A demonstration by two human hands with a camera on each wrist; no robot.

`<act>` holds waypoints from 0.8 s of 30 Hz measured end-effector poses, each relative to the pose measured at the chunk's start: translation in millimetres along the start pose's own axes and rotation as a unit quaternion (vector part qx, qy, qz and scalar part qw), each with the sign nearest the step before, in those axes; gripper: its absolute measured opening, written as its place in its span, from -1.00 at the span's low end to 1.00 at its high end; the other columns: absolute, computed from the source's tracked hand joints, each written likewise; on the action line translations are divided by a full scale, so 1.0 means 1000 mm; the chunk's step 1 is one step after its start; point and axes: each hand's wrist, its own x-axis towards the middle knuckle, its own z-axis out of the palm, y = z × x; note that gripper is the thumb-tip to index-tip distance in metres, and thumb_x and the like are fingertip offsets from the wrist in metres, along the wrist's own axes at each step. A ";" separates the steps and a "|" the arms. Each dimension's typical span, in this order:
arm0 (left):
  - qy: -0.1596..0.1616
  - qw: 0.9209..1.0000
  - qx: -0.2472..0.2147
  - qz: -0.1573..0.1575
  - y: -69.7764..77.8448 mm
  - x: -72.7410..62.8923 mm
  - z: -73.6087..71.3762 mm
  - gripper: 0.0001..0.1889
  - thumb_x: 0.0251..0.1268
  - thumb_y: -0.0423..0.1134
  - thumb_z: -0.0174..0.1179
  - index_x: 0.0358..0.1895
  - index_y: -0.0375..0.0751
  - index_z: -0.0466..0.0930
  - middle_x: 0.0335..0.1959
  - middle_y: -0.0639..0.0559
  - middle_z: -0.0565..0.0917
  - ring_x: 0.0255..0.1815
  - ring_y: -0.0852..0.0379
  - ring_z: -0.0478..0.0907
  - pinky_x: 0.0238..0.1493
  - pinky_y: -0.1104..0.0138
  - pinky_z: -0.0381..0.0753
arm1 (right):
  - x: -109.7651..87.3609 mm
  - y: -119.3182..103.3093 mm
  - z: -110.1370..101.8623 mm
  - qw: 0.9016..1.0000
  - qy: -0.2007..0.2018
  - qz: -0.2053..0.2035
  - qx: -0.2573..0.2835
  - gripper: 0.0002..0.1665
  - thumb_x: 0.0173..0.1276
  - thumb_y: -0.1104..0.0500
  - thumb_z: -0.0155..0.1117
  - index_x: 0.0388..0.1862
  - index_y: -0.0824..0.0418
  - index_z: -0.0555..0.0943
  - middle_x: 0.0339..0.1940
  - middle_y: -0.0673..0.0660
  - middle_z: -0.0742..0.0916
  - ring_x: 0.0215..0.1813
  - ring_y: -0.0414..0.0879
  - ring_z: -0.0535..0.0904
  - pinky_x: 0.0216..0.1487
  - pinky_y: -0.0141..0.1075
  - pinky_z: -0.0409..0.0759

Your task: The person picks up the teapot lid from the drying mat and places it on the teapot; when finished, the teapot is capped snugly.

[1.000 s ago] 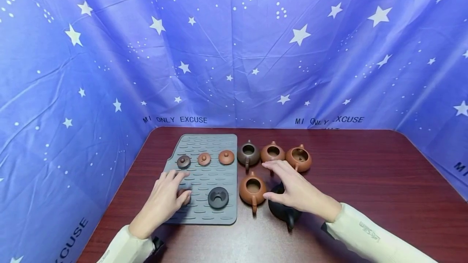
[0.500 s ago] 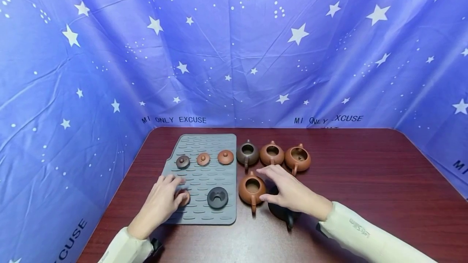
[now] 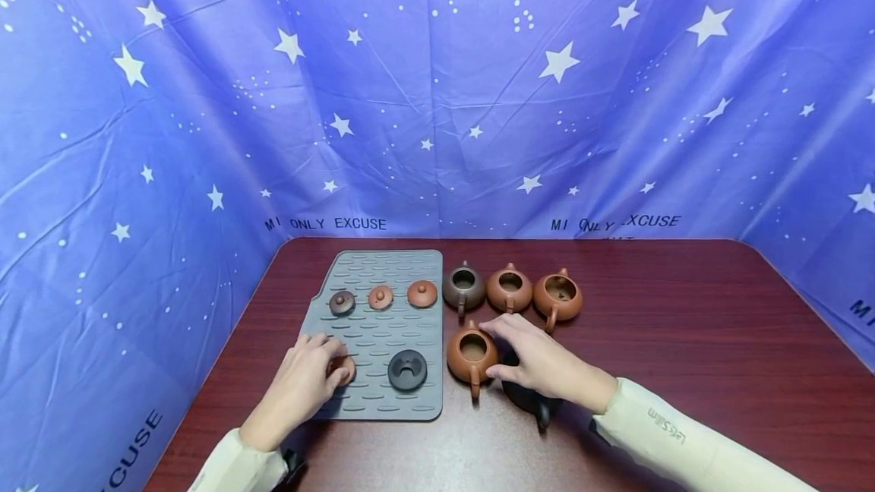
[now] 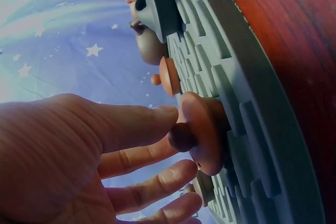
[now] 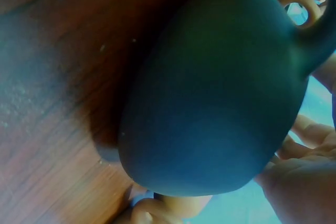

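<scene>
On the grey mat (image 3: 369,332), my left hand (image 3: 301,374) reaches over a reddish-brown lid (image 3: 349,372) with a dark round knob (image 4: 182,137). In the left wrist view the thumb and fingers stand around the knob without a plain pinch. My right hand (image 3: 536,351) is above a black teapot (image 5: 215,93), hiding much of it in the head view. Its thumb and fingertips are spread at the right side of a lidless orange-brown teapot (image 3: 472,370); whether they touch it I cannot tell. A black lid (image 3: 407,370) lies between the hands.
Behind the hands on the mat lie a dark brown lid (image 3: 342,303), a small orange lid (image 3: 380,297) and a larger orange lid (image 3: 422,294). A grey-brown teapot (image 3: 464,291) and two orange-brown teapots, one centre (image 3: 509,298) and one right (image 3: 558,308), stand in the back row.
My right hand has moved left and slightly down, toward the front orange-brown teapot. The left fingers have drawn in closer around the lid, which stays on the mat.
</scene>
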 end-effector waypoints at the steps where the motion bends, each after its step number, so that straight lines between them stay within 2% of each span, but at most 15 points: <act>1: -0.001 1.000 0.000 -0.001 0.000 0.000 0.000 -0.81 -0.09 -0.29 0.45 -0.42 -0.07 0.60 -0.44 0.09 0.49 -0.32 0.02 0.36 -0.34 0.15 0.38 | 0.000 0.000 0.000 1.000 -0.002 0.001 -0.001 -0.29 0.13 0.06 0.45 0.22 0.29 0.44 0.10 0.10 0.54 0.13 -0.08 0.44 0.10 -0.13 0.45; 6: -0.001 1.000 -0.006 0.002 0.000 -0.001 -0.001 -0.80 -0.10 -0.35 0.43 -0.43 -0.07 0.59 -0.45 0.10 0.49 -0.35 0.06 0.35 -0.34 0.18 0.38 | 0.000 0.001 0.001 1.000 -0.010 0.006 -0.001 -0.33 0.15 0.06 0.44 0.20 0.28 0.46 0.10 0.10 0.55 0.16 -0.06 0.44 0.11 -0.12 0.45; 13: 0.020 0.999 -0.016 0.028 -0.001 -0.002 0.000 -0.77 -0.16 -0.40 0.44 -0.49 -0.08 0.55 -0.50 0.10 0.46 -0.40 0.08 0.33 -0.34 0.20 0.38 | 0.000 0.002 0.003 1.000 -0.002 -0.001 -0.006 -0.37 0.15 0.08 0.44 0.16 0.27 0.49 0.07 0.09 0.56 0.13 -0.07 0.45 0.09 -0.13 0.46; 24: 0.020 0.999 -0.019 0.031 0.000 -0.003 0.000 -0.75 -0.16 -0.44 0.41 -0.55 -0.07 0.51 -0.50 0.12 0.47 -0.38 0.07 0.40 -0.31 0.18 0.43 | 0.000 0.001 0.004 1.000 0.002 0.007 -0.009 -0.39 0.13 0.09 0.45 0.14 0.26 0.50 0.06 0.09 0.57 0.12 -0.07 0.46 0.08 -0.14 0.47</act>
